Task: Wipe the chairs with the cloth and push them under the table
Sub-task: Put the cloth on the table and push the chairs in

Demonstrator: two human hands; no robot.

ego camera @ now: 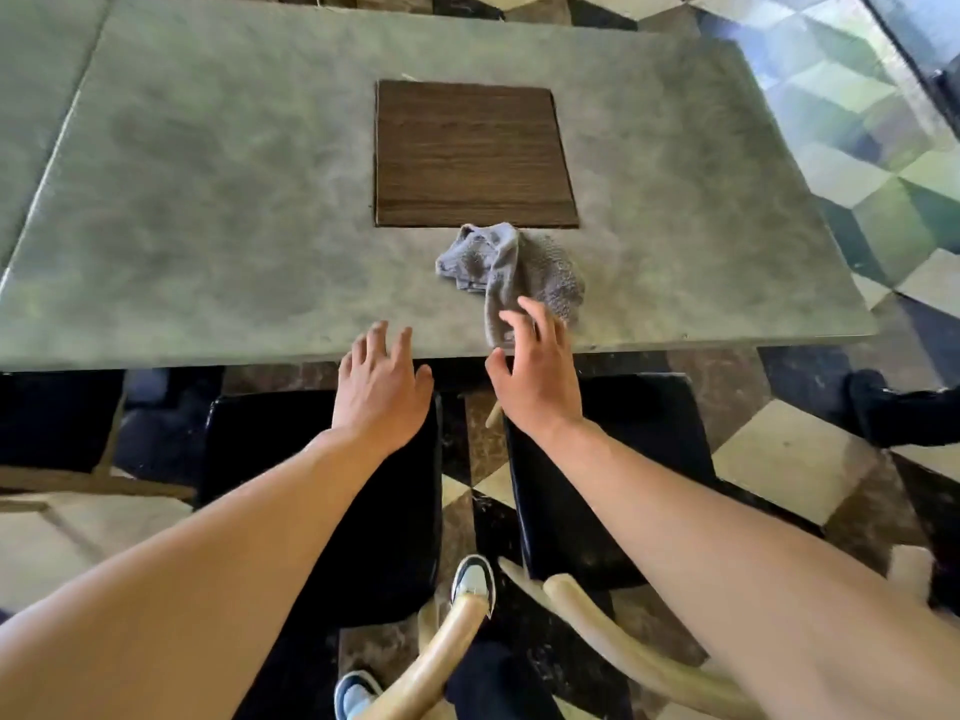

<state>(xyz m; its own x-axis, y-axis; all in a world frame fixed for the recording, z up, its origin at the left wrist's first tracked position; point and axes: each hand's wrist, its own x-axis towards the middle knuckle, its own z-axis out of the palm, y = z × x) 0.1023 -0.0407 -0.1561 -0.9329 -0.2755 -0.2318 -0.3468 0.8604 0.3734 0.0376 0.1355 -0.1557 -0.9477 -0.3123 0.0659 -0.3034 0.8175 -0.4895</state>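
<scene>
Head camera looking down, and both bare arms are stretched out toward the table (208,210), a grey marbled slab with a dark wood-grain square inset (472,153) set into its middle. Just on the near side of that inset lies the cloth (506,267), grey, crumpled, with one tail trailing toward the table's near edge.

Right hand (535,371) is over that near edge, fingers spread wide and loosely bent, holding nothing. Its fingertips (530,306) overlap the trailing end of the cloth from this angle; whether they actually touch it, I cannot tell. Left hand (382,387) sits beside it, apart from the cloth, fingers also spread and relaxed, tips reaching over the table edge, nothing in its grasp.

Below the arms, two chairs stand side by side with their black seats facing the table. Left chair seat (260,449) lies under the left forearm, right chair seat (644,444) under the right forearm, a strip of floor between them. Both seats show almost wholly in front of the table edge. Pale curved wooden chair backs (452,646) rise at the bottom, nearest the camera.

Down between the backs, a shoe (472,579) with a white toe, and a second shoe (356,693) at the bottom edge. Patterned floor tiles (857,148) in cream, green and dark tones spread off to the right.
</scene>
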